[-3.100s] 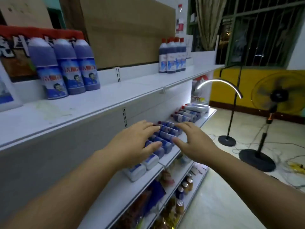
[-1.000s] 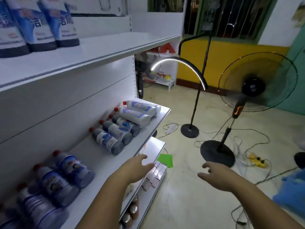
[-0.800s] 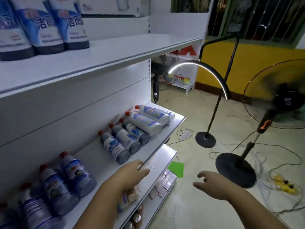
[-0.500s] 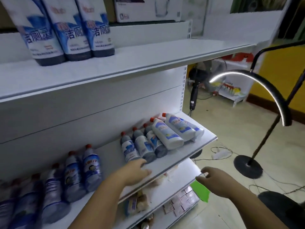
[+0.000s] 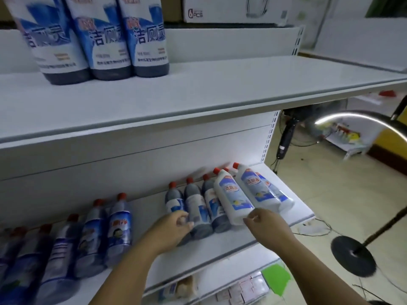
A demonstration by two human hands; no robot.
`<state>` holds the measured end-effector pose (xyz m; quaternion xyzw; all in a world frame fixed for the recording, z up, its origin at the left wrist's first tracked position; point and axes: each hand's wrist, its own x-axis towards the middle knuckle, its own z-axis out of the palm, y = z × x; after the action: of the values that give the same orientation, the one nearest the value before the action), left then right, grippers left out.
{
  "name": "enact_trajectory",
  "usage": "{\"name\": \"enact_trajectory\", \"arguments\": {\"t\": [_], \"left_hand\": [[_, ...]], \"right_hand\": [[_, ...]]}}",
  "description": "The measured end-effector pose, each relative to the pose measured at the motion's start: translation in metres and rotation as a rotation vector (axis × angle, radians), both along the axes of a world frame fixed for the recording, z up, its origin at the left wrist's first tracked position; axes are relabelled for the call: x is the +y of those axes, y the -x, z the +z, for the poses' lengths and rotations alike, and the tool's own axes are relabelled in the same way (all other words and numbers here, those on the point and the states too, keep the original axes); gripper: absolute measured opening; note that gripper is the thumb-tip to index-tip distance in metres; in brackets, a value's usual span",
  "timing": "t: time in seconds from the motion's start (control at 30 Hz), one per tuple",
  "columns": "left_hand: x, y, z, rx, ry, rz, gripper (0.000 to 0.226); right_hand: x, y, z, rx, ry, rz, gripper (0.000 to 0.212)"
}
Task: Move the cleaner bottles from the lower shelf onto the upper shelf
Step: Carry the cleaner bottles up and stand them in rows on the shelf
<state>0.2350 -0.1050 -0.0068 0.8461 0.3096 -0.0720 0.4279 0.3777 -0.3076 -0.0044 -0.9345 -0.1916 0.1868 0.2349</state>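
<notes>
Cleaner bottle (image 5: 174, 200) — gripped by left hand (image 5: 172, 229), right hand (image 5: 267, 225) touching white bottle (image 5: 234, 200)

The white box (image 5: 233, 9) reads "6 PCS"; the upright bottles (image 5: 105, 38) on the upper shelf (image 5: 220, 89) read "洁厕灵".

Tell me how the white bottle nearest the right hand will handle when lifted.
Probably rigid: the white bottle looks like moulded plastic. Apt to roll, since it lies on its rounded side against dark bottles. Its glossy label may be slippery.

Head-worn view, down at lower shelf (image 5: 220, 247)
</notes>
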Motion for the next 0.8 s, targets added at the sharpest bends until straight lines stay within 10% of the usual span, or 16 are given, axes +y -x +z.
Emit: {"name": "enact_trajectory", "arguments": {"t": [0.3, 0.8], "left_hand": [[-0.039, -0.095, -0.005, -0.05, 0.087, -0.1, 0.039], [-0.073, -0.17, -0.04, 0.029, 0.162, 0.573, 0.094]], "right_hand": [[-0.007, -0.074, -0.004, -0.12, 0.016, -0.175, 0.042], [0.012, -0.151, -0.027, 0.35, 0.021, -0.084, 0.052]]}}
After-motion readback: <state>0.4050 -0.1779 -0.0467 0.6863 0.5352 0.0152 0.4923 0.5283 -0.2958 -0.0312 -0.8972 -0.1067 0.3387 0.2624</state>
